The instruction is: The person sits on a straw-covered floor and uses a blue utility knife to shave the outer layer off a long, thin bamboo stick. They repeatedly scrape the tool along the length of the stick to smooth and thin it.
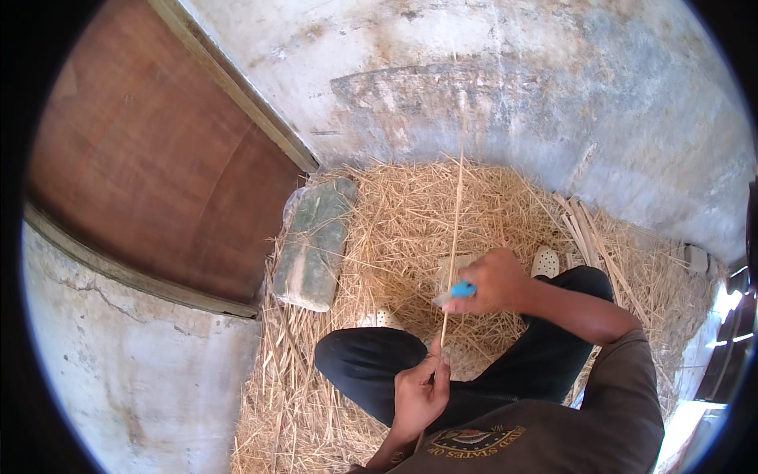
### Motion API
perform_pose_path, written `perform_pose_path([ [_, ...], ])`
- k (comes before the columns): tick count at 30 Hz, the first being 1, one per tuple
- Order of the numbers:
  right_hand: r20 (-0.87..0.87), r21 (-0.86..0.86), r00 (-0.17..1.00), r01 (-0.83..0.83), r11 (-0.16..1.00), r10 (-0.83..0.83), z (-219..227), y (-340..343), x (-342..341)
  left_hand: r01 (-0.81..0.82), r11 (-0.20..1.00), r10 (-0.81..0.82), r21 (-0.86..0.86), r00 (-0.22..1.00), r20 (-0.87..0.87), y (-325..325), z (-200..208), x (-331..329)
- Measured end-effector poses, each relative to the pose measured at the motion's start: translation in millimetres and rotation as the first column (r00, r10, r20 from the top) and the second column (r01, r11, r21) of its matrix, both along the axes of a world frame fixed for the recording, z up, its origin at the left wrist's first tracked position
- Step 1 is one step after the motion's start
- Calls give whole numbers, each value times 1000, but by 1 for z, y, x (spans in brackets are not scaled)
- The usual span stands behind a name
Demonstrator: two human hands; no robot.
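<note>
A long, thin, pale strip (457, 213), like split bamboo or cane, runs upright from my lap toward the far wall. Its lower end is pinched in my left hand (421, 397), between thumb and fingers. Higher along it, my right hand (499, 281) is closed around a small knife (462, 290) with a blue handle. The short blade points left and lies against or across the strip; exact contact is too small to tell. Most of the handle is hidden inside the right fist. My knees, in dark trousers, are spread on either side.
Straw-like shavings (410, 205) cover the floor around me. A worn greenish-grey block (316, 241) lies at the left, beside a brown wooden panel (150, 158). Longer split strips (583, 231) lie at the right. A stained wall (521, 103) rises ahead. Pale perforated clogs (545, 261) are on my feet.
</note>
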State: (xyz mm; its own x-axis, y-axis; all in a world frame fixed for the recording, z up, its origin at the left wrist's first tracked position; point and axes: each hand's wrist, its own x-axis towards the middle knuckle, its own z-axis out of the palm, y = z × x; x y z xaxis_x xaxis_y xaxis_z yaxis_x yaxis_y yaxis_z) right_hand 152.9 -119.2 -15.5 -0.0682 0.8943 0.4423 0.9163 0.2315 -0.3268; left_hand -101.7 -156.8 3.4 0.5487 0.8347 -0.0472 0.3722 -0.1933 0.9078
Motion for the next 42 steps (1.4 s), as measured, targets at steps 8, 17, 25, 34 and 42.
perform_pose_path([
  [8,23,-277,982,187,942,-188,3,21,30,-22,999,21,34,999,42,-6,-7,-7],
  [17,-38,-35,991,-130,991,128,4,-11,-17,-30,998,32,62,999,-18,10,-1,0],
  [25,-56,-180,993,91,980,-102,7,12,16,-43,985,42,165,999,12,2,-8,4],
  [34,-33,-199,995,84,976,-93,2,17,21,-32,969,55,243,995,-87,7,7,8],
  [42,3,84,997,79,993,-80,-7,21,27,-21,979,39,203,996,-85,4,4,6],
])
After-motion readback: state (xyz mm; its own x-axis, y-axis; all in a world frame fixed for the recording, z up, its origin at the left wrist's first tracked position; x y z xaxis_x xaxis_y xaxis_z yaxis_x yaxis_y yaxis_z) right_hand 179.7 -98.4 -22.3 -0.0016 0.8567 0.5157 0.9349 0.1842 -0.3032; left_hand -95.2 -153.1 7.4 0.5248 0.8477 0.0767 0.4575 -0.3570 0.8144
